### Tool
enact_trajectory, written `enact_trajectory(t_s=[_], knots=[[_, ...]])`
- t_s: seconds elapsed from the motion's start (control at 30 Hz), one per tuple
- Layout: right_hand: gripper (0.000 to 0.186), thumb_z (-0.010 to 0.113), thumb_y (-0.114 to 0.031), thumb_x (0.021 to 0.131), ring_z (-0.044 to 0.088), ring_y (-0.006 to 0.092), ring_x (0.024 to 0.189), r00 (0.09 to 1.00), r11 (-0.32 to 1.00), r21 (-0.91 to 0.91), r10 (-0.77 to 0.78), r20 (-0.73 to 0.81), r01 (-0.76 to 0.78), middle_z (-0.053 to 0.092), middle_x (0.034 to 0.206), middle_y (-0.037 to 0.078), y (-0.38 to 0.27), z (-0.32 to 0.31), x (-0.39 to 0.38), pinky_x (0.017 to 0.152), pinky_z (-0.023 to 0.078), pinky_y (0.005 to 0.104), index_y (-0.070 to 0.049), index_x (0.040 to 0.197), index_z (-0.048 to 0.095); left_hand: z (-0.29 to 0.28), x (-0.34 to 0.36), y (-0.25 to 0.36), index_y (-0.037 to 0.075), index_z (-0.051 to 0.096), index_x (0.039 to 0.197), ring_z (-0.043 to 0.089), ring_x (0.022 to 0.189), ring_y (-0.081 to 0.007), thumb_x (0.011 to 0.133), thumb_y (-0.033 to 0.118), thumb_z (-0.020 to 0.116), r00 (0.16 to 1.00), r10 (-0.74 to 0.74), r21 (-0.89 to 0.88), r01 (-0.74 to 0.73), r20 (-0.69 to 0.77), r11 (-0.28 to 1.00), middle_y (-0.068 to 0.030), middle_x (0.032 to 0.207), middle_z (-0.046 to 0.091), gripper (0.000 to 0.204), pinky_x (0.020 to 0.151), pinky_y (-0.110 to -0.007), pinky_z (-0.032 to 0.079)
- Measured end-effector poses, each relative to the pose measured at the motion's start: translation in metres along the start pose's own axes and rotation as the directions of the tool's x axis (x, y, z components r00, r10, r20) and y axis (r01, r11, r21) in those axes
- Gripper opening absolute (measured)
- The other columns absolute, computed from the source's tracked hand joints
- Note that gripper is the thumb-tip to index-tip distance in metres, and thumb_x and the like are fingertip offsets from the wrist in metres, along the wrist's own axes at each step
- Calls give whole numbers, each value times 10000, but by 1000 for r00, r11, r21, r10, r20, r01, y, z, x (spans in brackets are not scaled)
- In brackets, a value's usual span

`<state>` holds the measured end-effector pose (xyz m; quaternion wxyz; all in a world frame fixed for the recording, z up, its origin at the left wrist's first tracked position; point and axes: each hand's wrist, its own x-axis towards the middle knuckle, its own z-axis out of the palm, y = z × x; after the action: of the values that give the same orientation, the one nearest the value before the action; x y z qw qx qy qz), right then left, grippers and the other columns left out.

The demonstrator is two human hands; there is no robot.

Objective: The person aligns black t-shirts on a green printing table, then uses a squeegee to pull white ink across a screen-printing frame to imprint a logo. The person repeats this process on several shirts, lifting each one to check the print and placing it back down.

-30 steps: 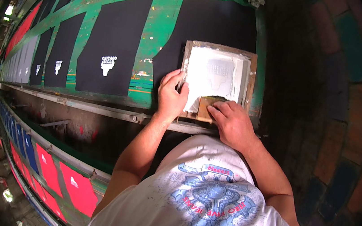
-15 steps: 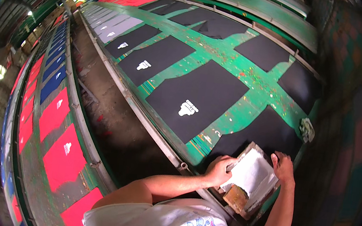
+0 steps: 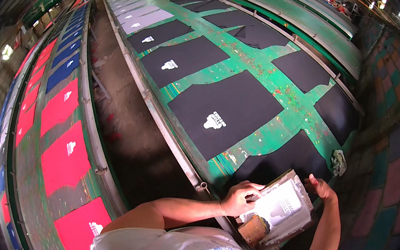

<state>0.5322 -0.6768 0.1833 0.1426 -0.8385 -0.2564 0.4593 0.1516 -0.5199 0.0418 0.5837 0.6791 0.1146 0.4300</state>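
Observation:
My left hand (image 3: 241,200) grips the left side of a wooden screen frame (image 3: 302,222), over the table's near end. The white ink-coated screen (image 3: 264,201) shows a faint printed design. A worn wooden squeegee (image 3: 253,229) rests at the frame's lower left. My right hand (image 3: 322,190) is open just beside the frame's upper right corner, fingers apart and thumb raised. Behind the frame lies a black fabric panel (image 3: 286,155), partly covered by it. I cannot tell whether the frame is raised off the fabric.
The long green table (image 3: 292,109) holds black (image 3: 225,103), grey (image 3: 143,20) and red fabric pieces, some with white prints. A crumpled rag (image 3: 338,163) lies at its right edge. A parallel table (image 3: 67,191) carries red and blue panels, across an aisle (image 3: 124,130) with metal rails.
My right hand has left the squeegee, moved up to the frame's right side, and now has its fingers loosened at the corner. The view has swung up along the tables.

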Motion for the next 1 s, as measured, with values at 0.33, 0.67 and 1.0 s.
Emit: enact_trajectory(t_s=[0.33,0.67,1.0], knots=[[961,567,-773,1096,688,352,1311,879,596,655,-219,-424,464,723,1438,239,68,-16,-92,1189,509,509,55,1582,601,21,4,36,-45,733,1199,741,1227,-187,912,-166,777,941,-324,-383,334,92,861,-221,1550,662,315,995,-335,657],[872,562,-720,1115,684,295,1365,760,432,625,-349,-549,650,731,1467,150,278,80,-254,1203,488,497,42,1534,624,180,-55,110,-5,716,1207,729,1300,-192,886,-171,821,899,-437,-442,383,-22,811,-192,1509,713,376,985,-316,641],[910,521,-718,1129,543,309,1513,765,150,751,-151,-626,643,555,1648,136,319,114,-361,1265,442,517,-35,1720,412,316,-96,146,-26,699,1202,724,1236,-164,894,-177,806,895,-447,-285,432,14,856,-214,1547,693,359,973,-323,651]])
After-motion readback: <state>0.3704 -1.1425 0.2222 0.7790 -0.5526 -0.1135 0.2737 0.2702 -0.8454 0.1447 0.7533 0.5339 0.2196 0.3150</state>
